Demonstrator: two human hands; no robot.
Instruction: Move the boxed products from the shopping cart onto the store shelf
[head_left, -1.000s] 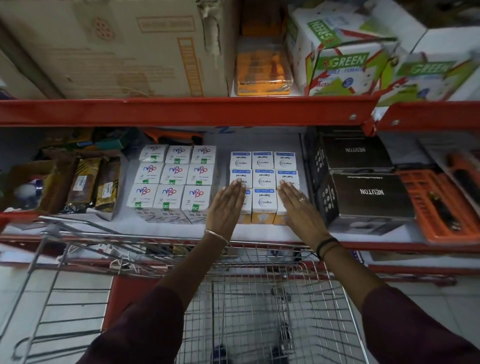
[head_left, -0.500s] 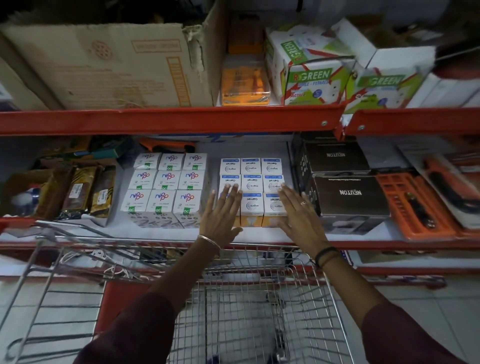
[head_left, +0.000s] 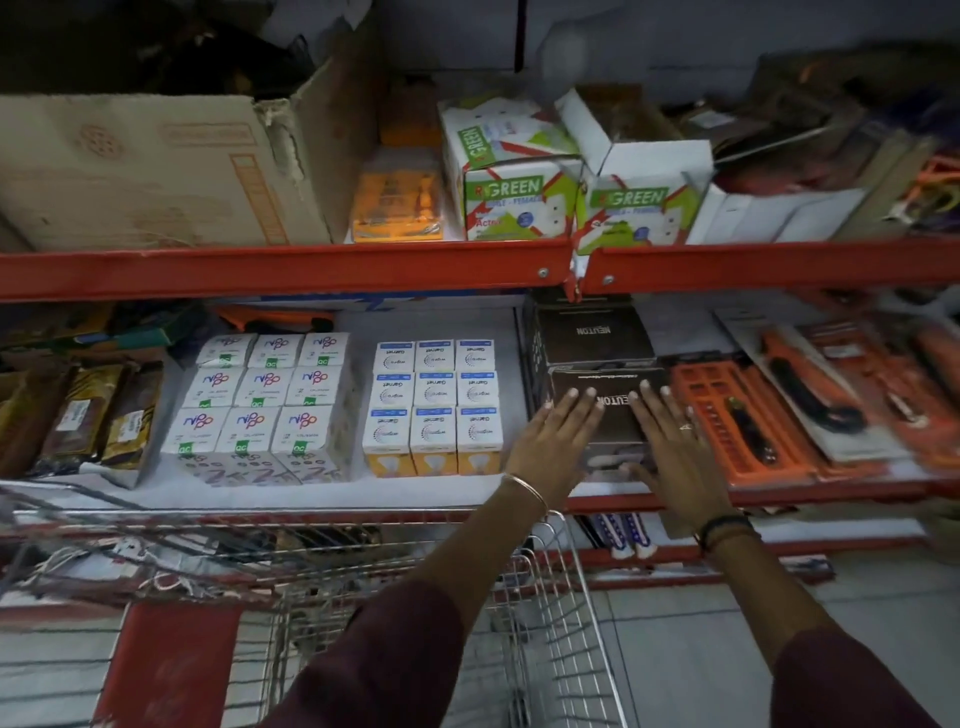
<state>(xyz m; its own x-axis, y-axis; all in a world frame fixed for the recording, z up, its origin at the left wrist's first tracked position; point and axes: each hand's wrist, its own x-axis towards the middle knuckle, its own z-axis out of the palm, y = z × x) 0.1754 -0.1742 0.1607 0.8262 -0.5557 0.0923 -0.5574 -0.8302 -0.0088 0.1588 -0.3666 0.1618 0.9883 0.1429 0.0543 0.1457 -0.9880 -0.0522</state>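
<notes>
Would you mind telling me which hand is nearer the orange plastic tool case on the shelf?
Right. The right hand lies on the dark Neuton box, just beside the orange plastic tool case; the left hand rests on that box's far side.

Both hands (head_left: 613, 441) seemingly atop dark box (head_left: 613, 421)

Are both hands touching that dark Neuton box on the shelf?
Touching. The head view shows the left hand and right hand lying flat, fingers spread, on the front Neuton box, no gap visible.
</notes>
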